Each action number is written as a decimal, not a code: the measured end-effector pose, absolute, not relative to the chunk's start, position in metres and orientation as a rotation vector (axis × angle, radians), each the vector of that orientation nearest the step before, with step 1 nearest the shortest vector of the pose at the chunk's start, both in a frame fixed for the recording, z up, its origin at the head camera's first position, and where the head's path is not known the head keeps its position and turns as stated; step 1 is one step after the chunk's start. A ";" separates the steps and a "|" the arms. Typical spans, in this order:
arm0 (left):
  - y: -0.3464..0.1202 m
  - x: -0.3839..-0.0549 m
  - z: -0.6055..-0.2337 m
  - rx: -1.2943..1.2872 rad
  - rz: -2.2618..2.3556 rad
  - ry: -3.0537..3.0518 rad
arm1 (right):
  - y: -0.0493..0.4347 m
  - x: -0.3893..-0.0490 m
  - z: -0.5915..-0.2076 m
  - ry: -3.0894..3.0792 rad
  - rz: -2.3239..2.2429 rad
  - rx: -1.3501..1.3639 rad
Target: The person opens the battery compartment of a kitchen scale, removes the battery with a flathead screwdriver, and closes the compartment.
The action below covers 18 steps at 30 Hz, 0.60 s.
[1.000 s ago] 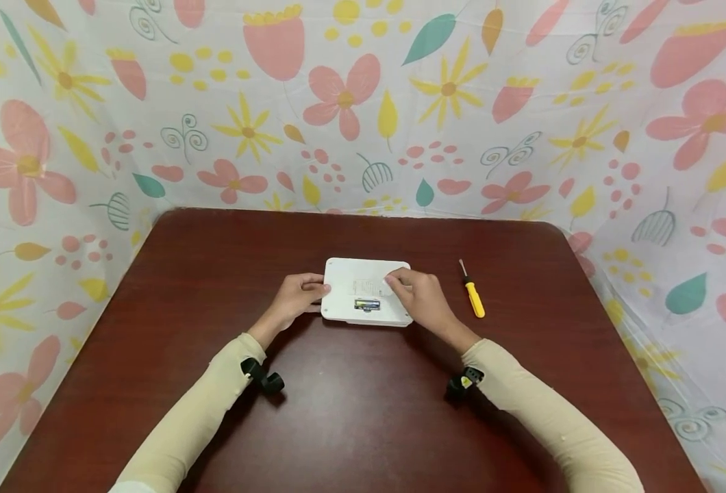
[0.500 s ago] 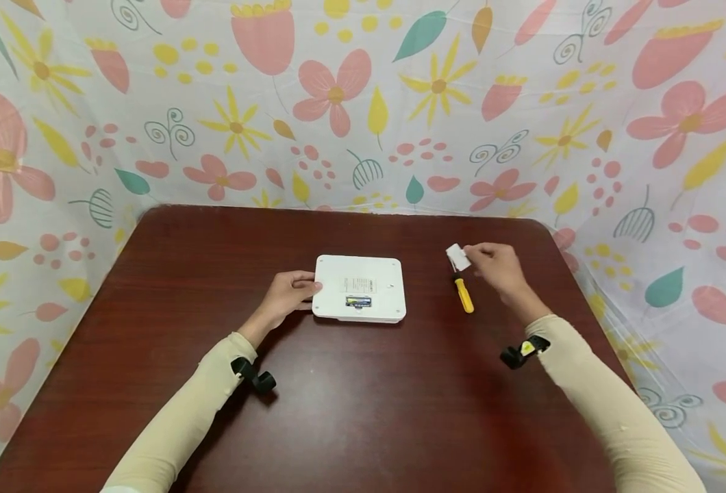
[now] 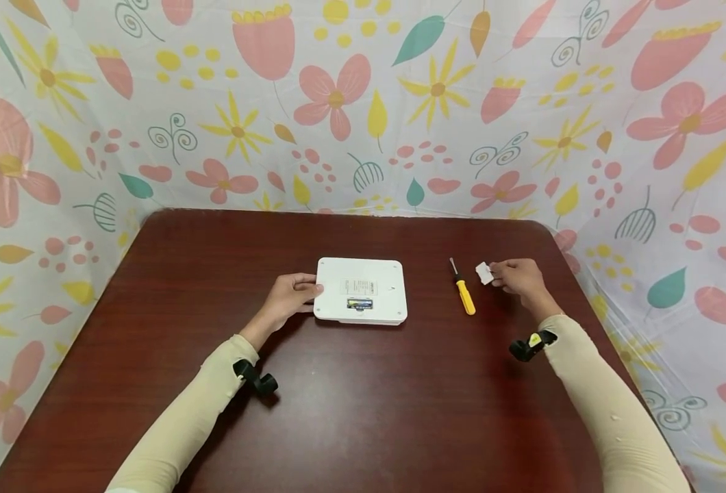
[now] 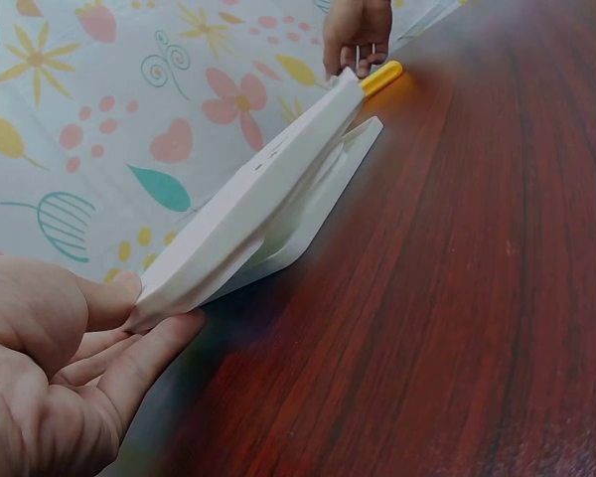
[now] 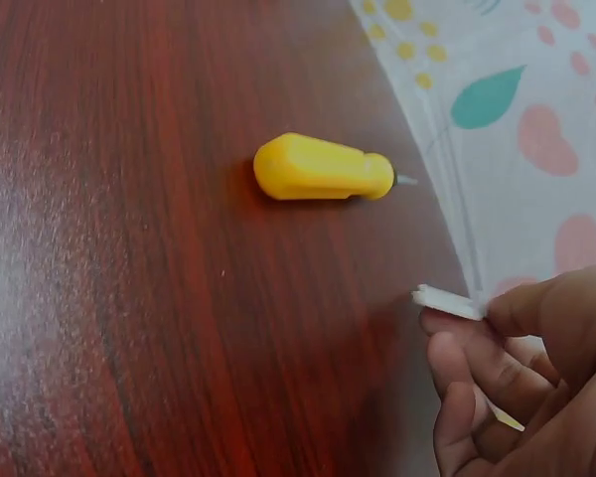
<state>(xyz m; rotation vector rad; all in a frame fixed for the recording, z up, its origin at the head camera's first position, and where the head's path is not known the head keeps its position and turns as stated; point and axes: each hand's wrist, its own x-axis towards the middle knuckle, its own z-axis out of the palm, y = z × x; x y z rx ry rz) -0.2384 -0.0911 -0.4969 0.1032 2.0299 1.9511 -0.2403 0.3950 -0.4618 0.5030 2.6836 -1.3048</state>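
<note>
A white kitchen scale (image 3: 375, 281) lies upside down on the table, its underside showing a label, corner screws and an uncovered compartment with a battery (image 3: 359, 303) inside. My left hand (image 3: 289, 300) grips its left edge, thumb above and fingers below, as the left wrist view shows along the scale's side (image 4: 243, 214). Out to the right, my right hand (image 3: 521, 281) pinches a small white battery cover (image 3: 484, 273) between thumb and fingers. In the right wrist view the cover (image 5: 449, 302) appears edge-on, low over the tabletop.
A yellow-handled screwdriver (image 3: 466, 296) lies between the scale and my right hand, its metal tip pointing away. The dark red wooden table (image 3: 338, 411) ends at a flower-patterned curtain (image 3: 338, 157) behind and at both sides.
My right hand has lifted the battery cover off the scale and carried it right, past the screwdriver, then slightly closer to me. My left hand stays on the scale's edge.
</note>
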 end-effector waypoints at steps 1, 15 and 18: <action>-0.091 -0.238 -0.497 0.103 1.951 2.030 | 0.395 -0.241 -0.462 2.679 -1.302 0.505; -0.090 -0.237 -0.494 0.098 1.963 2.020 | 0.409 -0.239 -0.459 2.666 -1.271 0.420; -0.090 -0.237 -0.495 0.101 1.966 2.016 | 0.408 -0.235 -0.450 2.683 -1.243 0.362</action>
